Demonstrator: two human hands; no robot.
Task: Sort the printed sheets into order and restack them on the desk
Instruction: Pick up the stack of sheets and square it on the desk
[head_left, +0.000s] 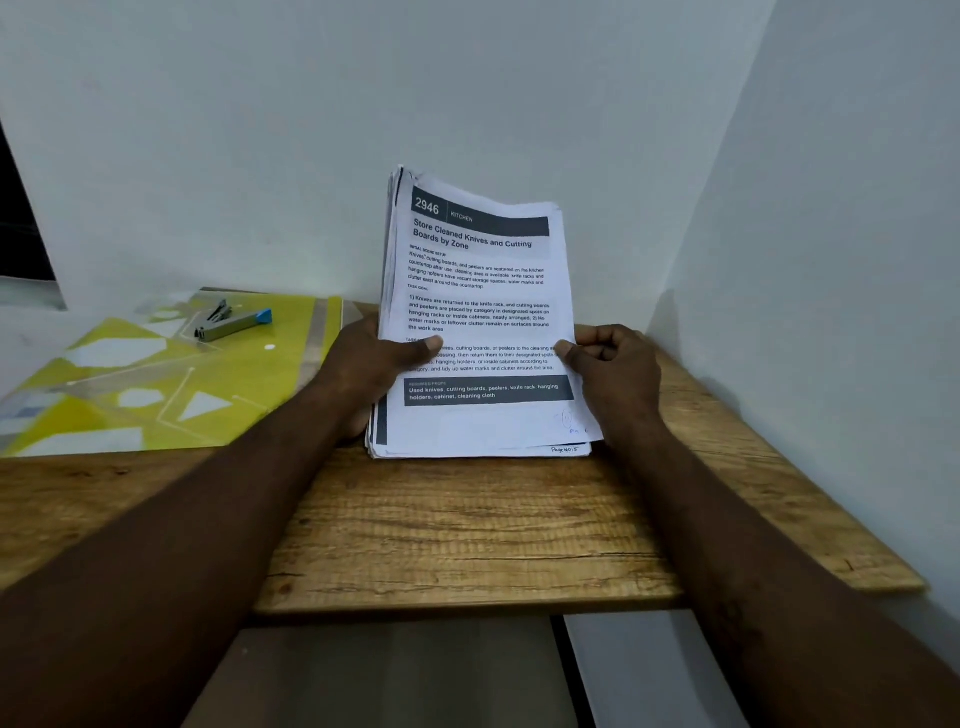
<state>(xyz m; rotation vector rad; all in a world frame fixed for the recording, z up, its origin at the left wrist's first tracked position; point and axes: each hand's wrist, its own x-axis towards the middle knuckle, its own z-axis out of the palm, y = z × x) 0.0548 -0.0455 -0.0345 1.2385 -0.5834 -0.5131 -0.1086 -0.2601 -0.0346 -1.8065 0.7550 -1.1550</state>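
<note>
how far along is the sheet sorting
Done: the printed sheets are gathered in one stack. In hand: the left hand and right hand grip it upright, bottom edge on the wooden desk, edges ragged. Left: squaring it and laying it flat; whether the pages are in order can't be seen.

1. The fingers of the left hand (379, 364) lie hidden from us behind the stack of white printed sheets (483, 312); its thumb covers some print
2. The pen marks (569, 420) near the stack's lower right corner are too small for us to read
3. The picture's left edge cuts off the yellow plastic folder (249, 374)
</note>
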